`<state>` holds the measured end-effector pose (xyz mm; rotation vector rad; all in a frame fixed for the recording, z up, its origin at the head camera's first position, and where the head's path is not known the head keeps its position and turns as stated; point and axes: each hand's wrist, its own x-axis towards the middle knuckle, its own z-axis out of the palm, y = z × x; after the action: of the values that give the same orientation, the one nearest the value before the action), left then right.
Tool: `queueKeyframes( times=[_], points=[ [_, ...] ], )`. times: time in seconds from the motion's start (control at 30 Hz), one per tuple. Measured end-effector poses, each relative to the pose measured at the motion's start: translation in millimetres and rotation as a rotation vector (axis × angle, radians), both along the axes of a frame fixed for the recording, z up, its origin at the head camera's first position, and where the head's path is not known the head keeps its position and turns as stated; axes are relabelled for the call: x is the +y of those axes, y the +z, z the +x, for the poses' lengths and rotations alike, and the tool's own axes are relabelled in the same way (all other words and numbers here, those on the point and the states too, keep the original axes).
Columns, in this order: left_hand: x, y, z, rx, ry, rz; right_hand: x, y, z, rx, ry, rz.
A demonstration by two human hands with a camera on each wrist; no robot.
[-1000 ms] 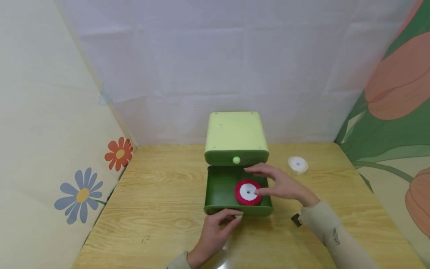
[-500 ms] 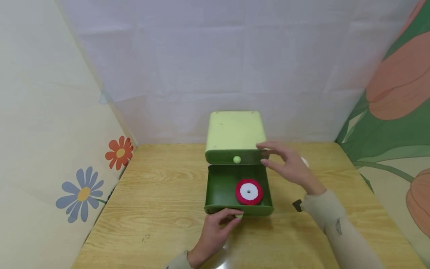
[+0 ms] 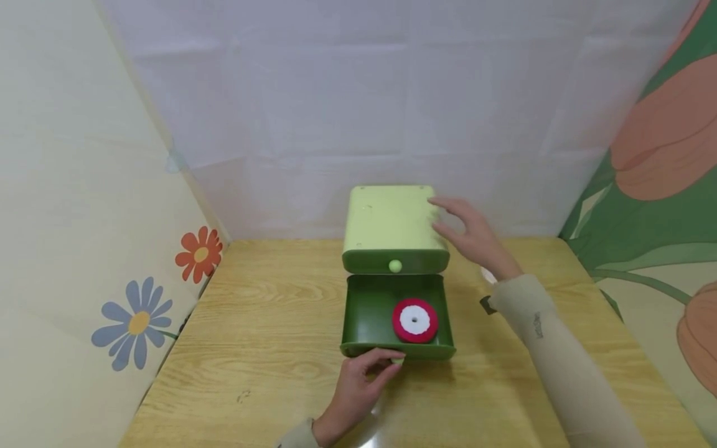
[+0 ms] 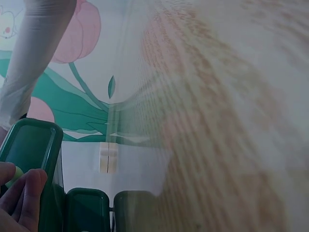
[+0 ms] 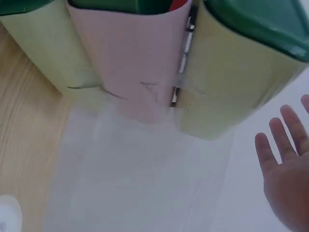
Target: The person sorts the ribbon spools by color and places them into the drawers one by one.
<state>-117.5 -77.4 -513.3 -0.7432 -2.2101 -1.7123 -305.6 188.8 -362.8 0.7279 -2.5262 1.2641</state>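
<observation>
A stacked drawer cabinet (image 3: 392, 218) with a pale green top stands on the table. Its middle drawer (image 3: 365, 311) is pulled out, and a spool of red ribbon (image 3: 414, 320) lies flat in the right part of it. My left hand (image 3: 355, 387) pinches that drawer's light green knob (image 3: 398, 361) between thumb and fingers. Beside the cabinet's upper right edge, my right hand (image 3: 475, 235) is raised with nothing in it. The right wrist view shows its fingers (image 5: 285, 137) extended, apart from the cabinet's side.
A white spool (image 3: 487, 275) on the table is mostly hidden behind the right wrist; the right wrist view shows part of the white spool (image 5: 9, 215). Behind the cabinet hangs a white sheet (image 3: 313, 124). The top drawer (image 3: 364, 261) is closed.
My right hand has drawn away from the red ribbon spool, going up and to the far right side of the cabinet. The spool, the drawer and my left hand stay in place.
</observation>
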Motion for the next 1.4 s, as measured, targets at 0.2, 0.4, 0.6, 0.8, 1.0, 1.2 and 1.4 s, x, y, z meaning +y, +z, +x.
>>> queueKeyframes(
  times=[0.2, 0.4, 0.6, 0.8, 1.0, 1.2, 1.4],
  points=[
    [-1, -1.0, 0.2, -0.031, 0.007, -0.007, -5, -7.5, -17.7, -0.062, 0.044, 0.045],
    [-2, -1.8, -0.4, -0.031, 0.009, -0.001, -6, -13.3, -22.5, -0.122, 0.104, 0.086],
    [-2, -2.1, -1.7, -0.030, 0.011, 0.001, -5, -13.3, -23.8, -0.108, 0.121, 0.103],
    [0, -1.9, -5.1, 0.003, 0.012, -0.009, -3, -14.6, -23.8, -0.110, 0.122, 0.098],
    [-1, -3.1, -9.5, 0.024, 0.013, -0.017, -2, -14.6, -22.8, -0.116, 0.120, 0.096],
    [-1, -0.6, -14.0, -0.014, 0.013, -0.039, -2, -14.4, -22.1, -0.110, 0.114, 0.096],
    [1, 1.5, -19.1, -0.022, 0.014, -0.043, -2, -13.7, -21.6, -0.110, 0.112, 0.097]
  ],
)
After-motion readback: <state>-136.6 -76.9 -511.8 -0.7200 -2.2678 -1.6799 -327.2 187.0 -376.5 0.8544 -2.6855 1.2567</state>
